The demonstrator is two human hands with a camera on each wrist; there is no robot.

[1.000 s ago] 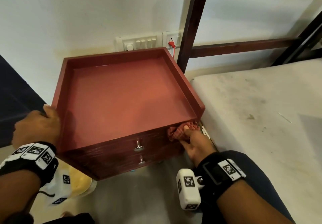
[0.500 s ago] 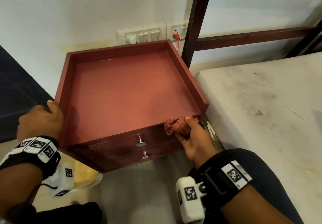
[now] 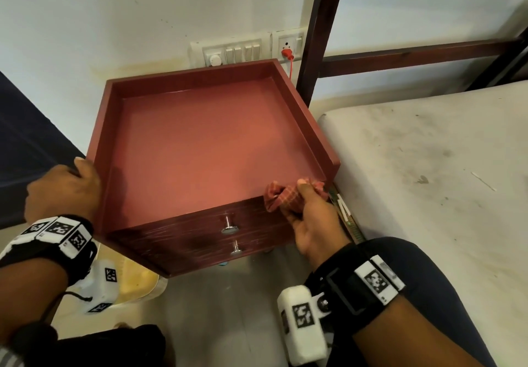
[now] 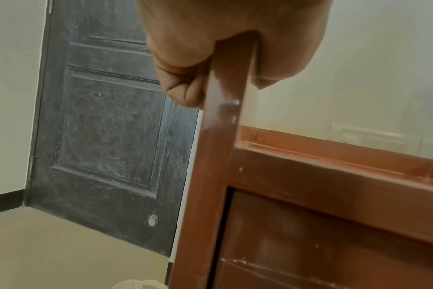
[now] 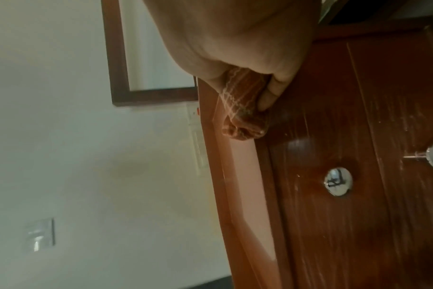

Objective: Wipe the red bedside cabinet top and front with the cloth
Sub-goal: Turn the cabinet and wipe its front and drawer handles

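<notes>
The red bedside cabinet (image 3: 200, 149) stands against the wall, with a raised rim round its top and two drawers with metal knobs (image 3: 230, 228) on its dark front. My right hand (image 3: 310, 221) grips a bunched red checked cloth (image 3: 285, 196) and presses it on the upper right corner of the front, at the top edge. In the right wrist view the cloth (image 5: 242, 109) lies against the front panel (image 5: 334, 136). My left hand (image 3: 64, 192) grips the cabinet's left rim (image 4: 227, 93), fingers outside and thumb inside.
A bed with a bare stained mattress (image 3: 434, 172) stands close on the right, its dark wooden post (image 3: 320, 32) by the cabinet's back corner. A switch panel (image 3: 237, 52) with a red plug sits on the wall behind. A dark door (image 4: 106, 117) is at left.
The cloth and my right hand have stayed at the front's upper right corner, shifting slightly up toward the top edge. The camera has drawn a little closer. The left hand keeps its grip.
</notes>
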